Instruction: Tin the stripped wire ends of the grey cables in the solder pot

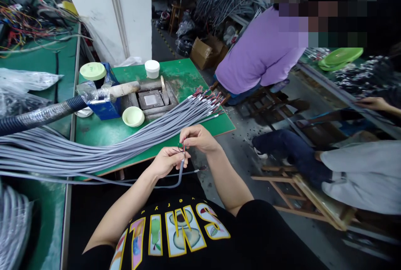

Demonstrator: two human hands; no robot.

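Note:
Between my hands, in front of my chest, stands the end of a grey cable (pixel 181 170) with thin coloured wires (pixel 184 145) fanning out of its sheath. My left hand (pixel 167 161) is closed on the cable near the end of the sheath. With its fingertips pinched, my right hand (pixel 199 137) grips the thin wires just above. Which of the wires are in the pinch is too small to tell. A thick bundle of grey cables (pixel 150 134) runs along the table just beyond, its stripped ends (pixel 206 101) showing reddish wires.
On the green table (pixel 184 71) are a soldering pot (pixel 151 99), a white tub (pixel 152 69), a pale green bowl (pixel 133 116) and a duct hose (pixel 62 109) by a blue box (pixel 105 109). Seated co-workers, one in a purple shirt (pixel 260 53), are to the right, near a wooden stool (pixel 322 199).

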